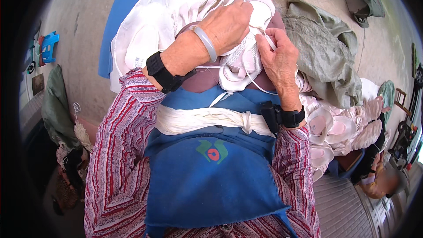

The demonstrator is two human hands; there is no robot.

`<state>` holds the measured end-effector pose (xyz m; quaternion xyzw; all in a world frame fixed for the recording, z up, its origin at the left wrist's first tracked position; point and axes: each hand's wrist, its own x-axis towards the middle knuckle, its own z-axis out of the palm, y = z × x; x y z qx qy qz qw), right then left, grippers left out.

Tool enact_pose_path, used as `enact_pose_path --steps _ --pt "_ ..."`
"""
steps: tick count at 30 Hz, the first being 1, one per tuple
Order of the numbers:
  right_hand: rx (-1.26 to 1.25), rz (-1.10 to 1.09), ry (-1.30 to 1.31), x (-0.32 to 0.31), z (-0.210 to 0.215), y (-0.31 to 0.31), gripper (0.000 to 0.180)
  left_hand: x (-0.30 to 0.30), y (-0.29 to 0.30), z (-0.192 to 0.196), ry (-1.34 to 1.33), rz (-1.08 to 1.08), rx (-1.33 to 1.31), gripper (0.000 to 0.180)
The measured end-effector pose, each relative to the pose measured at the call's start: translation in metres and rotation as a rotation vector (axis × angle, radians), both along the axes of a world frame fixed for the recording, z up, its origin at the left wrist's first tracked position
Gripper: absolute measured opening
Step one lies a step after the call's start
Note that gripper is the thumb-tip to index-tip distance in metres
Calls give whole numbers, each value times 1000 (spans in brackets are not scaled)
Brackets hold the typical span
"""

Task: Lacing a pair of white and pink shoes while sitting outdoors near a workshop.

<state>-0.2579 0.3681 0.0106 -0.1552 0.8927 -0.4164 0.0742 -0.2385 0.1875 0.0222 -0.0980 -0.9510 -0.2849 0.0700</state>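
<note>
White shoe upper (246, 57), apparently gripped between both hands, on lap

The shoe upper (246, 57) lies on the person's lap, just beyond the apron (211, 172). The left hand (227, 26) rests on top of the upper; the right hand (277, 57) touches its right side, fingers (263, 42) pinching a cord (253, 79) that trails down from the upper toward the apron. Left of the upper and behind it, a heap of cloth (145, 39) lies on a mat (125, 9). Right of the upper lies a sack (326, 48) on the floor (83, 26). Nearer than the sack, to the upper's lower right, a pile of uppers (343, 128) is stacked. Far left of the upper, a bag (57, 105) sits on the floor.
</note>
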Motion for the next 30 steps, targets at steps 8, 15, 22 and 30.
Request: enact_pose_path --steps 8,15,22,30 --pt "-104 -38 -75 -1 -1 2 22 3 -10 -2 -124 28 145 17" --pt "-101 169 96 -17 -1 7 20 3 -11 -12 -18 8 155 17" --pt "-89 268 -1 -34 2 11 17 -1 -13 -15 -17 7 152 14" --pt "8 272 175 -33 4 6 10 -1 -13 -15 -18 21 140 11"
